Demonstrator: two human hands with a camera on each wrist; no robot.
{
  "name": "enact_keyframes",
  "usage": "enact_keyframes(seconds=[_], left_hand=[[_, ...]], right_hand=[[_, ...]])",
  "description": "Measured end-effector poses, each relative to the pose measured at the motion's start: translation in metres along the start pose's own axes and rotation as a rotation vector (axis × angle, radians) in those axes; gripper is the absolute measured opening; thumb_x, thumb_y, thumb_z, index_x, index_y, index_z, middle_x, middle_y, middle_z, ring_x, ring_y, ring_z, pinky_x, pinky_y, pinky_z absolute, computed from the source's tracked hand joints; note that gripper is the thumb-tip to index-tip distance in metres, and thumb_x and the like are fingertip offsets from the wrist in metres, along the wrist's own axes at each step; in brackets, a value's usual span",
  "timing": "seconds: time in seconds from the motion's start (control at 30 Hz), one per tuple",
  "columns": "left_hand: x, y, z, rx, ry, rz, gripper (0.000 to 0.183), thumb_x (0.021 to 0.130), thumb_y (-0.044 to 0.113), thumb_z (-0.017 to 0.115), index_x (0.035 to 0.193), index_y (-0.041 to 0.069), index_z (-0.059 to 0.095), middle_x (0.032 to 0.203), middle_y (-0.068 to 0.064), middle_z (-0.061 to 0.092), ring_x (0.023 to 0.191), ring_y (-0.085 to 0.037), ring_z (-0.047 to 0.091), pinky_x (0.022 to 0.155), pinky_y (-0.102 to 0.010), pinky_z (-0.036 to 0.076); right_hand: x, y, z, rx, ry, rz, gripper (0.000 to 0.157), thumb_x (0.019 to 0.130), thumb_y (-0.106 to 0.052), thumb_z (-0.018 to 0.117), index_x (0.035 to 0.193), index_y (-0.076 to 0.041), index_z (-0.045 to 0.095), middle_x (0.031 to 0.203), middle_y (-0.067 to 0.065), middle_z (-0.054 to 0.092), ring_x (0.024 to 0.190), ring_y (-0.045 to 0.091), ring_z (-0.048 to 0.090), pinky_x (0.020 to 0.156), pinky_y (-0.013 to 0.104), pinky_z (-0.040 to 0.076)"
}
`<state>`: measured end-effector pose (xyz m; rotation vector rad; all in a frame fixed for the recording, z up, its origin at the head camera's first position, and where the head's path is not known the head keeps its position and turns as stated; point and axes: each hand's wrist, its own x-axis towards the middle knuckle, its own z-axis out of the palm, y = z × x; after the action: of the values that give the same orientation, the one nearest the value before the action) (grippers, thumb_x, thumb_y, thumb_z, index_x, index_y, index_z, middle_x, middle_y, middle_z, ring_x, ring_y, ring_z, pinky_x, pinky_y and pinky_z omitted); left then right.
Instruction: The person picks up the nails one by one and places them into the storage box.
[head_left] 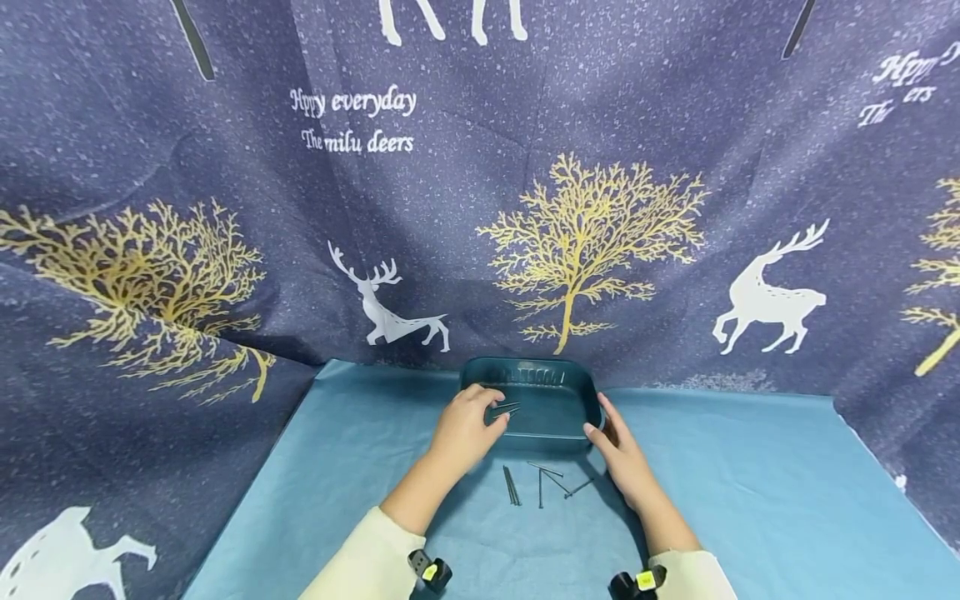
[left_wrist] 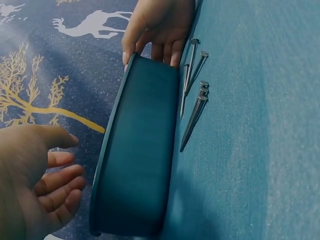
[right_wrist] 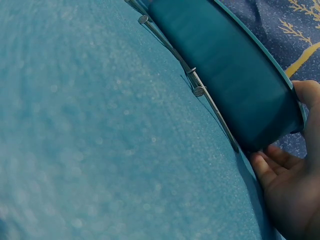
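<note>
A dark teal tray (head_left: 542, 445) stands on the blue cloth, its long side facing me. Over its left end is my left hand (head_left: 468, 423), with the thumb apart from loosely bent fingers; the left wrist view shows nothing between them. Several nails (head_left: 506, 407) lie inside the tray just beside those fingertips. My right hand (head_left: 626, 462) grips the tray's right end, thumb at the rim and fingers low against the side, as the right wrist view shows. In front of the tray, more nails (left_wrist: 194, 120) lie on the cloth, some bunched side by side and others crossing loosely.
The blue cloth (head_left: 750, 483) covers the table and spreads to both sides of the tray. Right behind the tray hangs a dark blue curtain (head_left: 465, 208) printed with white deer and yellow trees. Cameras are strapped to both wrists over pale sleeves (head_left: 367, 558).
</note>
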<state>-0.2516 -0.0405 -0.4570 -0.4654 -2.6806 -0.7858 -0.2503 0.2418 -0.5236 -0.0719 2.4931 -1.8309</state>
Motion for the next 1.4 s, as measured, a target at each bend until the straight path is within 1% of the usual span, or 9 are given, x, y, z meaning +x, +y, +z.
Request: enact_keyframes(seconds=[0.2, 0.3, 0.5, 0.63, 0.83, 1.13, 1.23, 1.4], left_hand=[[-0.003, 0.000, -0.003, -0.041, -0.011, 0.024, 0.033, 0.091, 0.031, 0.074, 0.120, 0.016, 0.072, 0.106, 0.000, 0.069, 0.092, -0.014, 0.065, 0.077, -0.033, 0.055], [-0.004, 0.001, -0.004, -0.059, -0.024, 0.029, 0.033, 0.090, 0.029, 0.074, 0.120, 0.015, 0.071, 0.107, -0.002, 0.070, 0.094, -0.016, 0.065, 0.079, -0.035, 0.056], [-0.008, 0.003, -0.006, -0.072, -0.073, 0.022, 0.032, 0.093, 0.031, 0.071, 0.122, 0.016, 0.071, 0.109, -0.003, 0.069, 0.096, -0.017, 0.064, 0.081, -0.036, 0.054], [-0.010, 0.004, -0.007, -0.072, -0.091, 0.035, 0.031, 0.093, 0.030, 0.071, 0.121, 0.017, 0.071, 0.108, -0.002, 0.069, 0.096, -0.016, 0.064, 0.081, -0.036, 0.054], [-0.014, 0.004, -0.005, -0.069, -0.120, 0.056, 0.031, 0.092, 0.028, 0.072, 0.120, 0.016, 0.072, 0.105, -0.001, 0.069, 0.096, -0.015, 0.064, 0.080, -0.033, 0.055], [-0.019, 0.002, -0.003, -0.043, -0.118, 0.091, 0.023, 0.092, 0.027, 0.072, 0.113, 0.018, 0.074, 0.102, 0.003, 0.067, 0.095, -0.012, 0.062, 0.082, -0.031, 0.054], [-0.022, 0.002, -0.003, -0.036, -0.114, 0.109, 0.020, 0.092, 0.026, 0.072, 0.111, 0.019, 0.074, 0.101, 0.003, 0.068, 0.094, -0.012, 0.062, 0.081, -0.030, 0.054], [-0.025, 0.004, -0.003, -0.037, -0.112, 0.139, 0.020, 0.092, 0.023, 0.072, 0.110, 0.018, 0.075, 0.102, 0.003, 0.069, 0.094, -0.012, 0.064, 0.080, -0.029, 0.055]], right_hand=[[0.000, 0.001, 0.001, -0.018, 0.015, 0.000, 0.073, 0.103, -0.047, 0.053, 0.163, -0.032, 0.014, 0.171, 0.017, 0.004, 0.156, 0.042, 0.009, 0.124, 0.061, 0.016], [0.001, 0.001, 0.001, -0.026, 0.014, 0.005, 0.073, 0.103, -0.049, 0.052, 0.163, -0.033, 0.014, 0.171, 0.016, 0.004, 0.156, 0.042, 0.010, 0.123, 0.062, 0.017], [0.001, 0.001, 0.001, -0.027, 0.015, 0.004, 0.073, 0.102, -0.050, 0.053, 0.163, -0.034, 0.014, 0.171, 0.015, 0.004, 0.157, 0.042, 0.010, 0.123, 0.062, 0.017], [0.001, 0.002, 0.001, -0.027, 0.016, 0.002, 0.073, 0.102, -0.050, 0.053, 0.163, -0.034, 0.014, 0.171, 0.016, 0.005, 0.157, 0.041, 0.010, 0.124, 0.062, 0.017], [0.001, 0.001, 0.001, -0.028, 0.017, 0.004, 0.072, 0.102, -0.049, 0.053, 0.162, -0.037, 0.015, 0.171, 0.016, 0.005, 0.156, 0.042, 0.010, 0.124, 0.061, 0.017], [0.000, 0.001, 0.000, -0.030, 0.011, 0.010, 0.071, 0.102, -0.050, 0.053, 0.161, -0.039, 0.015, 0.171, 0.015, 0.004, 0.157, 0.041, 0.009, 0.124, 0.062, 0.016], [0.000, 0.001, 0.000, -0.024, 0.008, 0.011, 0.072, 0.102, -0.051, 0.053, 0.161, -0.039, 0.015, 0.171, 0.016, 0.004, 0.157, 0.041, 0.009, 0.124, 0.061, 0.015], [0.002, 0.003, 0.000, -0.019, 0.011, 0.011, 0.072, 0.102, -0.050, 0.053, 0.162, -0.038, 0.015, 0.171, 0.015, 0.004, 0.157, 0.041, 0.009, 0.124, 0.061, 0.016]])
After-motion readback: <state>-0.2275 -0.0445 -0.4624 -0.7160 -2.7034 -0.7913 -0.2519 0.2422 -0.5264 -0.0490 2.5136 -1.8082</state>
